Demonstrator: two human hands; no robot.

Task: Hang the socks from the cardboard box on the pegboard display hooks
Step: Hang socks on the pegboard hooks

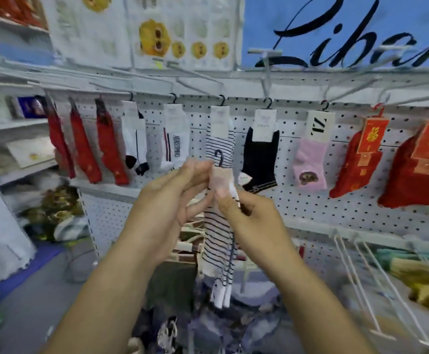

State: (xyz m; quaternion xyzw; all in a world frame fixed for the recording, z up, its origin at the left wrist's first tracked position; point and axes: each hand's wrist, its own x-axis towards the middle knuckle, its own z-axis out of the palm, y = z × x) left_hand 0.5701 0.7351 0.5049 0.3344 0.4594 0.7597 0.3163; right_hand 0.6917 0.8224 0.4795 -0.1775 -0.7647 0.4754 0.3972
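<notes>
Head view: I see both hands raised in front of the pegboard (310, 200). The left hand (167, 198) pinches the card top of a pair of striped socks (217, 241), and the right hand (249, 218) pinches the same card just below. The socks hang down between the wrists, with their small dark hook (219, 158) free above the fingers and on no peg. A wire basket (360, 290) at lower right holds folded yellow and green cloth (417, 272). A blurred heap of dark goods (208, 328) lies below the hands; I cannot tell what holds it. The top row of pegs carries red socks (83, 146), white socks (134, 139), a hung striped sock (219, 134) partly hidden behind the held pair, a black sock (260, 159) and a pink sock (310, 162).
</notes>
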